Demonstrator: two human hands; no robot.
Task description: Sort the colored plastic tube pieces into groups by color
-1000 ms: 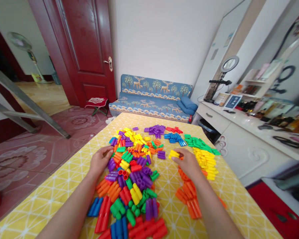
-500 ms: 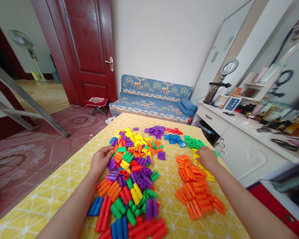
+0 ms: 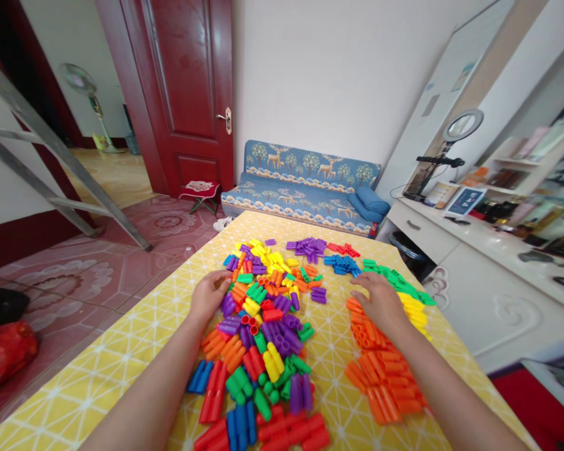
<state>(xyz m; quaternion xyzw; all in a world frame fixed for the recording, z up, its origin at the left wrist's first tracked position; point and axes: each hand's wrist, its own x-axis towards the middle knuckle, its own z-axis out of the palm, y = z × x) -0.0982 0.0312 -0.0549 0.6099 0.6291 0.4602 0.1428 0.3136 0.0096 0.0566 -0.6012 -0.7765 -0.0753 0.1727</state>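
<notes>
A mixed heap of plastic tube-shaped building pieces (image 3: pixel 272 313) in several colours spreads over the table's middle. At the heap's left edge is my left hand (image 3: pixel 209 295), thumb and fingers slightly apart, with no piece visible in it. My right hand (image 3: pixel 380 302) is open over the far end of the orange pieces (image 3: pixel 380 369), fingers reaching left. Beyond it are green pieces (image 3: pixel 395 277), with yellow pieces (image 3: pixel 412 312) just right of the hand. Blue pieces (image 3: pixel 342 264), purple pieces (image 3: pixel 307 248) and red pieces (image 3: pixel 343 250) form separate groups farther back.
A yellow patterned cloth (image 3: pixel 141 351) covers the table. A blue sofa (image 3: pixel 301 188) stands beyond its far edge. Along the right is a white dresser (image 3: pixel 479 263) with bottles and a ring light (image 3: pixel 463 125). A metal ladder (image 3: pixel 70 150) leans at the left.
My right hand has moved left from the green and yellow pieces to the orange ones, uncovering the yellow group. My left hand stays by the heap. The view has turned slightly left.
</notes>
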